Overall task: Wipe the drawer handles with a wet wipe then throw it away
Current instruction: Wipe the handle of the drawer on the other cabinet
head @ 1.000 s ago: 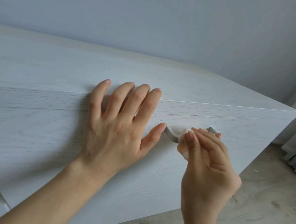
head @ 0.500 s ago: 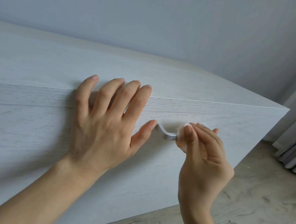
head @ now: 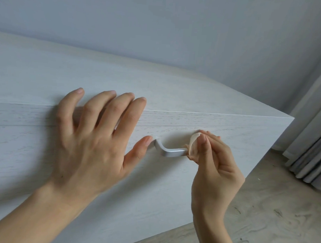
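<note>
Pinching the wet wipe (head: pixel 192 143) between thumb and fingertips, the right hand (head: pixel 216 170) holds it against the right end of the drawer handle (head: pixel 170 151). That grip is clenched on the wipe, with the fingers curled and the knuckles toward the camera. The forearm rises from the bottom edge of the view. The wipe is a small white fold that touches the bar and hides the handle's right foot. The handle is a pale metal bar that stands out from the drawer front (head: pixel 154 184). Its left bend and middle stretch are bare between the two hands.

The left hand (head: pixel 93 146) lies spread on the drawer front with its grip released and its fingers straight and fanned. The fingertips reach up over the front edge onto the top of the chest of drawers (head: pixel 121 80). Its thumb (head: pixel 140 148) points right, with the tip just at the handle's left bend; whether they touch cannot be told. The hand is slightly blurred.

A thin seam runs across the front just above the handle, and the top's front edge runs above that to a sharp right corner. Past that corner lies open floor (head: pixel 271 216), grey and mottled, reaching to a pleated grey curtain (head: pixel 311 159) at the far right. A plain wall (head: pixel 177 31) stands behind the chest.
</note>
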